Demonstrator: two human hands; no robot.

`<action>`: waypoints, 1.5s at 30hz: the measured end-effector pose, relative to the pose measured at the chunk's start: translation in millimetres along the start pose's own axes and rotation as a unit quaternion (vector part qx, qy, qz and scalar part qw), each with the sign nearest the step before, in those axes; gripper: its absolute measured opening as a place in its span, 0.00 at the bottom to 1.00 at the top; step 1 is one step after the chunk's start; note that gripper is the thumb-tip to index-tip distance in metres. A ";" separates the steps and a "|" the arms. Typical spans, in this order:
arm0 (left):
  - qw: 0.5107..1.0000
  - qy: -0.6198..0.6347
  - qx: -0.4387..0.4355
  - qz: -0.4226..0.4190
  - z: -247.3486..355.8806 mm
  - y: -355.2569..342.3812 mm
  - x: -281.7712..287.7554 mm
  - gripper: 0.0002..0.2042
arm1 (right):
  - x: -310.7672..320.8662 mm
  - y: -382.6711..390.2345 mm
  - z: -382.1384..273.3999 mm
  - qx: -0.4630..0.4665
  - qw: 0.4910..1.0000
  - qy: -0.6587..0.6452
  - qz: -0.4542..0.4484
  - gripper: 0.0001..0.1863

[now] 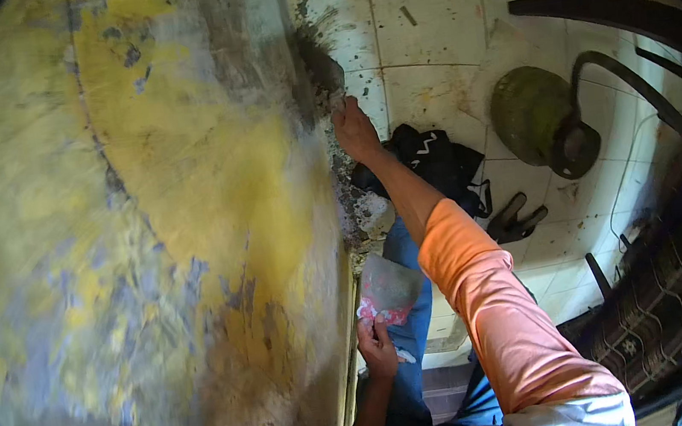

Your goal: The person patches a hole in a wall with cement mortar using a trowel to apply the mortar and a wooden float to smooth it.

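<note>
Your left hand [378, 349] clamps one flat, pink-edged grey piece [393, 284] over your blue trousers [415, 337]. Your right hand [357, 131], fingers curled, is beside one flaking, yellow-blotched wall [205, 162]; whether it grips anything cannot be told. One rounded green cylinder [530, 115] is on square tiles [430, 102].

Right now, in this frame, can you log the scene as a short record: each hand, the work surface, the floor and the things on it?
left hand: grips the near edge of a flat pink-and-grey piece
right hand: fingers curled, at the foot of the wall; anything held is unclear
wall: yellow, patchy and stained, with a dark crack-like line
floor: pale tiles, dark specks near the wall
on floor: black fabric bundle; greenish rounded cylinder; dark glove-like item
</note>
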State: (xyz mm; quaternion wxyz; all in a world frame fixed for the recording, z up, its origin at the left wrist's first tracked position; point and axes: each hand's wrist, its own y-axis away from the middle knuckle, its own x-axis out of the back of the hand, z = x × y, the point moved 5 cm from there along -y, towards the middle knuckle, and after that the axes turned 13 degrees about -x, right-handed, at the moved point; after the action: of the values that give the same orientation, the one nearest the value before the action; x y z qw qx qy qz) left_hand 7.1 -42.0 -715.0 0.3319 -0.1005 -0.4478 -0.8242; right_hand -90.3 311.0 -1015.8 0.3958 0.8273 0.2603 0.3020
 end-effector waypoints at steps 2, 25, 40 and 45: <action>0.998 0.007 -0.032 0.051 4.3 -4.3 -3.9 0.09 | -10.1 -21.3 -2.6 0.015 1.000 -0.005 0.018 0.28; 0.999 -0.039 0.013 0.014 25.2 -19.6 -5.0 0.10 | 13.9 -49.9 -22.9 0.102 0.987 0.028 0.125 0.24; 0.999 0.006 0.009 0.050 -7.8 -8.9 6.7 0.10 | 90.1 -98.4 -71.4 0.128 0.917 0.323 0.197 0.26; 0.998 -0.036 0.036 0.026 23.6 -19.4 6.5 0.12 | 78.5 -66.3 7.0 0.111 0.917 0.346 0.164 0.29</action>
State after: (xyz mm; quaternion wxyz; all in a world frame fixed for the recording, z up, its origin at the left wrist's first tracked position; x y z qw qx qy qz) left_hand -13.3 -18.6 -711.3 0.3406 -0.1298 -0.4862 -0.7942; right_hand -44.6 396.6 -1050.2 0.1316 0.7410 0.2734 0.5991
